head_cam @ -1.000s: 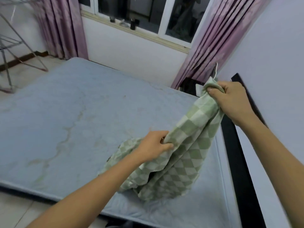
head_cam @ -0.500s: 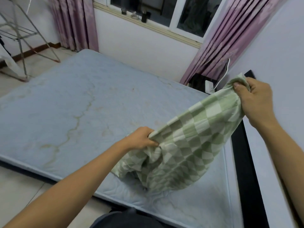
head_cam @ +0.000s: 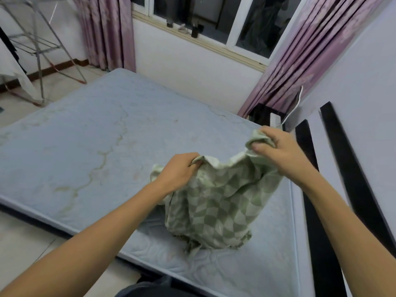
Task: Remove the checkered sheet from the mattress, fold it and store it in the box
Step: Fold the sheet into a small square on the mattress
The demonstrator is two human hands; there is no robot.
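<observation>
Checkered sheet point(head_cam: 216, 202) is sagging in a bunch onto the near right part of the mattress point(head_cam: 85, 136) as the left hand point(head_cam: 180, 172) and right hand point(head_cam: 278, 151), each gripping its top edge, are drawing closer than a moment ago, which suggests folding is only beginning.

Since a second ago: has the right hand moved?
Yes. The right hand, gripping the checkered sheet, came down and leftward: it was beside the white power strip over the black bed rail, now it is below the strip, over the mattress.

The left hand point(head_cam: 177, 174) and right hand point(head_cam: 278, 153) are bare, like both forearms point(head_cam: 96, 230). A dark grey fabric garment point(head_cam: 147, 289) shows at the bottom edge.
</observation>
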